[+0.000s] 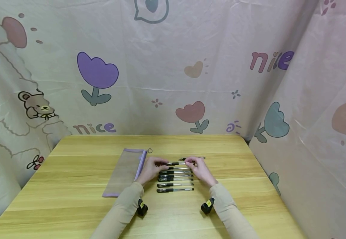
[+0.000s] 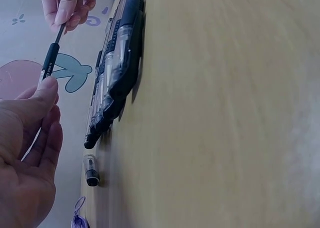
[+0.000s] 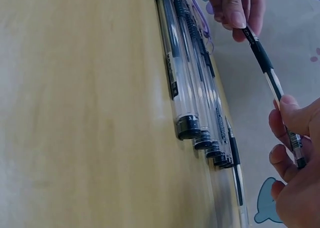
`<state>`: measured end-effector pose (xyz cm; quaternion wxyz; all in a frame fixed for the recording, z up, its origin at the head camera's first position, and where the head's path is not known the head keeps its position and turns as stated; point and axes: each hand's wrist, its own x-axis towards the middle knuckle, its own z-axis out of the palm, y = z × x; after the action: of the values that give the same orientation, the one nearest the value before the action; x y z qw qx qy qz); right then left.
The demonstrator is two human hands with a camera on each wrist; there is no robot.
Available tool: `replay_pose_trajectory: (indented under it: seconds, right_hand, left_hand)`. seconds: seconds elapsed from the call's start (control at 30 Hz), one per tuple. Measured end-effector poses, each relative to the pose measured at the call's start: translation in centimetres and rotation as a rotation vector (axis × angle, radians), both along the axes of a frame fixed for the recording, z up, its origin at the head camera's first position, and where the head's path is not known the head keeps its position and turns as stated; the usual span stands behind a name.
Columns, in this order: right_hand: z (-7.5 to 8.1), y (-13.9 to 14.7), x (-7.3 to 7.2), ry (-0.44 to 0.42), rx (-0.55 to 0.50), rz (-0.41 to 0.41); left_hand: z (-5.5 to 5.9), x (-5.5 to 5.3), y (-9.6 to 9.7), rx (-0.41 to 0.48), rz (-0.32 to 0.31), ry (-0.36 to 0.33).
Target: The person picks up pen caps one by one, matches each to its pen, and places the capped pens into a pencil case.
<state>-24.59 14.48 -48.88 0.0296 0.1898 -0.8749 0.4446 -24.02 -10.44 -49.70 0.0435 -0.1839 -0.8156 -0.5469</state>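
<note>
"Two sleeved forearms (image 1: pixel 119 205) come in from the near edge. What do you see first on the tabletop (image 1: pixel 71 186)?"

"A row of pens (image 1: pixel 174 179), lying nearly parallel between the forearms. To their left is a see-through pouch (image 1: pixel 120 176) with purple edges, partly behind the left arm."

"And the hands, are they free?"

"No, both are holding the same pen (image 3: pixel 260 56), raised above the tabletop, just past the row. The left hand (image 1: pixel 151 169) pinches it at the end beside the black grip. The right hand (image 1: pixel 201 171) has thumb and fingers on the clear barrel, and the back end lies toward its palm."

"Does the left hand have a cap there?"

"I cannot tell, because the fingers cover this end. A small cap-like piece (image 2: pixel 91 171) lies loose near the left ends of the row."

"How would you do this step well?"

"In my judgement, the right hand should hold the barrel firm, and the left should work gently at the covered end. Any push or pull must follow the pen's own line; a sideways force could bend the point or make the barrel slip."

"And what is farthest?"

"One more pen, the far one (image 3: pixel 238 180), lies beyond the row with its pointed tip bare. I would lift the wrists a little, so that they do not disturb the row. Behind everything hangs a printed cloth (image 1: pixel 149 76)."
</note>
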Motion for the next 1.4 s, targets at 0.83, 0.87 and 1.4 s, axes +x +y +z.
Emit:
replay_pose_trajectory:
  seconds: [0.83,0.87,1.4]
  right_hand:
    - [0.01,-0.46,0.19,0.004,-0.056,-0.028]
    - [-0.03,-0.39,0.17,0.008,-0.057,-0.024]
    - [-0.05,-0.37,-0.12,-0.022,-0.053,-0.01]
  left_hand:
    - [0.15,0.42,0.0,0.024,0.021,0.034]
    - [0.16,0.43,0.02,0.022,0.02,0.044]
    - [0.56,0.07,-0.05,0.004,0.017,0.103]
